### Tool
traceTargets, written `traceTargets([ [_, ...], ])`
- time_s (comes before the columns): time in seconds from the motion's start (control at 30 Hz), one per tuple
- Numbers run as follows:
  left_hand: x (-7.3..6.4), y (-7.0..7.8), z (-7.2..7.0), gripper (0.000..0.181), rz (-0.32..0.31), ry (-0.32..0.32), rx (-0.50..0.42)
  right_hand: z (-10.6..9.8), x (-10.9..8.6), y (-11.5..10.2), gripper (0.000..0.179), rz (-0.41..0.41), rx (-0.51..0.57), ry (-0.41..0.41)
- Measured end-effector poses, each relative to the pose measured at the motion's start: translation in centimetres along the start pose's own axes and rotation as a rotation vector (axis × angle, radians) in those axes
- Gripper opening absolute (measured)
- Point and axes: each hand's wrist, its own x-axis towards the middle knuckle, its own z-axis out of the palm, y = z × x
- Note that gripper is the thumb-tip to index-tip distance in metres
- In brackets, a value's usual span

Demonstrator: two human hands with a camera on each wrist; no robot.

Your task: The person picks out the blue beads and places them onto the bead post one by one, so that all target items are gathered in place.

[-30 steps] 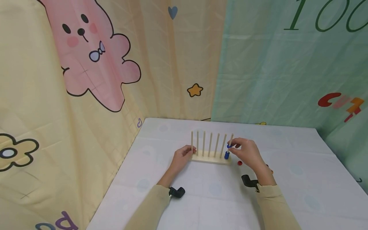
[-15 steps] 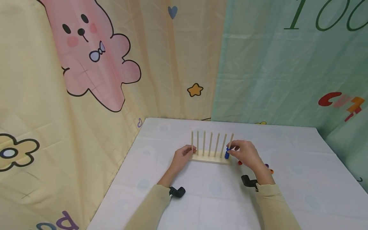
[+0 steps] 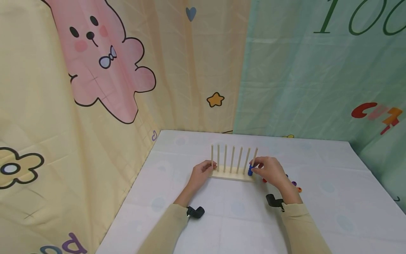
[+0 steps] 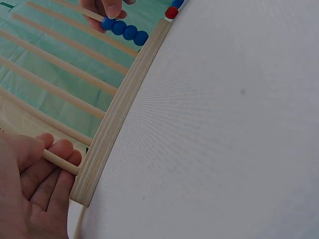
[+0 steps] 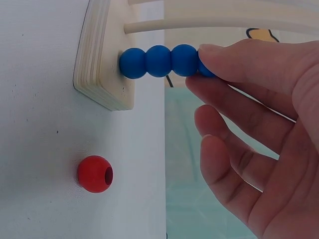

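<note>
A wooden bead stand (image 3: 233, 178) with a row of upright rods sits on the table in front of me. At its left end my left hand (image 3: 200, 173) grips the outermost rod (image 4: 61, 162) between thumb and fingers, low down by the base. My right hand (image 3: 272, 171) is at the rightmost rod, where three blue beads (image 5: 158, 61) are stacked from the base. Thumb and index finger pinch a further blue bead (image 5: 204, 68) on top of them, touching the stack and mostly covered by the fingertips. The other rods carry no beads.
Just right of the stand, a red bead (image 5: 94, 174) lies on the white tabletop (image 3: 234, 218). Beyond the right wrist are a purple bead (image 3: 294, 183) and an orange bead (image 3: 299, 189), with a dark one (image 3: 287, 175) partly hidden. Printed curtains (image 3: 196, 70) hang behind the table.
My right hand has slid the pinched blue bead down the rightmost rod, closing the gap to the stack below. The left hand has stayed in place on its rod.
</note>
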Motion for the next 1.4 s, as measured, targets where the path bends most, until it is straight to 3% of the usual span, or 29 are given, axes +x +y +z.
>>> traceTargets([
  [0.07,0.1,-0.4,0.0,0.020,-0.009,-0.004,-0.003,0.0,0.0,0.0,0.012,-0.002,0.003,-0.004],
  [0.27,0.6,-3.2,0.4,0.020,-0.007,0.031,0.014,0.1,0.1,0.0,0.012,0.003,0.010,-0.006],
  [0.47,0.7,-3.7,0.5,0.017,-0.017,0.033,0.023,0.3,-0.1,0.1,0.013,0.029,0.013,-0.010],
  [0.67,0.7,-3.4,0.5,0.018,-0.029,0.017,0.010,-0.1,-0.5,0.1,0.012,0.002,0.010,-0.001],
  [0.93,0.7,-3.3,0.6,0.017,-0.038,0.055,0.010,-0.8,-0.7,0.5,0.022,0.009,-0.002,-0.019],
  [1.23,0.0,0.3,0.0,0.020,-0.015,0.003,-0.025,-1.7,-1.6,0.9,0.029,0.012,-0.063,0.020],
  [1.4,0.0,0.6,-0.1,0.020,-0.027,-0.002,-0.014,-2.5,-2.1,1.0,0.030,0.023,-0.088,0.039],
])
